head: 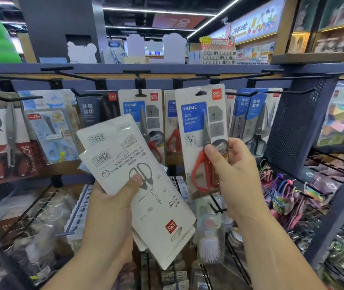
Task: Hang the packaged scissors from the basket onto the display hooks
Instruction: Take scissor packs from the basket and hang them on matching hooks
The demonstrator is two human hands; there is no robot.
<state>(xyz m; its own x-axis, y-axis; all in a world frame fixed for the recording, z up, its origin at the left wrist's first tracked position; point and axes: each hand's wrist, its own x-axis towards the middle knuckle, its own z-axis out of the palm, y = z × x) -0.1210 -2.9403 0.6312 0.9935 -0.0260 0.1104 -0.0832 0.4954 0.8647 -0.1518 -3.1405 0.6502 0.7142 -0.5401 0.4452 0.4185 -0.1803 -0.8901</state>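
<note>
Packaged scissors (203, 143), red-handled on a white card with a blue HOME panel, are pinched upright by the right hand (233, 170); left of that pack the left hand (114, 206) grips a stack of packs (129, 164), white backs showing; behind it, display hooks (139, 92) carry matching packs

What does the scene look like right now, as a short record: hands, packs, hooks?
left hand: holds a stack of packs, backs toward the camera, upside down
right hand: pinches one red-handled scissors pack low down, upright, front facing
hang hole: up at the hook row; on a hook or not, cannot tell
hung pack: same HOME type, on a hook to its left
</note>
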